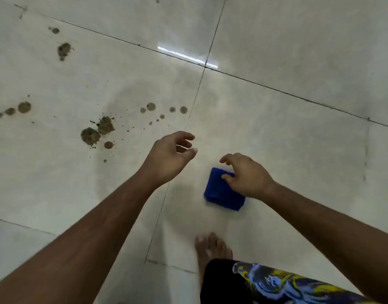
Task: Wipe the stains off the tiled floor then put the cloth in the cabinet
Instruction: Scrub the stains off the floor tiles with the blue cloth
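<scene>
Both arms extended forward and down. Left hand [170, 157] open, fingers loosely curled, empty, up-left of the blue cloth [221, 191]. Right hand [246, 175] open, palm down, fingers spread, thumb over the cloth's upper edge; contact unclear. Bare foot [212, 249] below the cloth.

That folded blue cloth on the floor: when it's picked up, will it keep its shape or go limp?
Probably limp: the blue cloth has soft, rounded folds, so it will likely unfold or droop when lifted by one corner. It looks light for its size, a thin folded pad. On the glossy tiled floor it would probably slide easily when pushed.
</scene>
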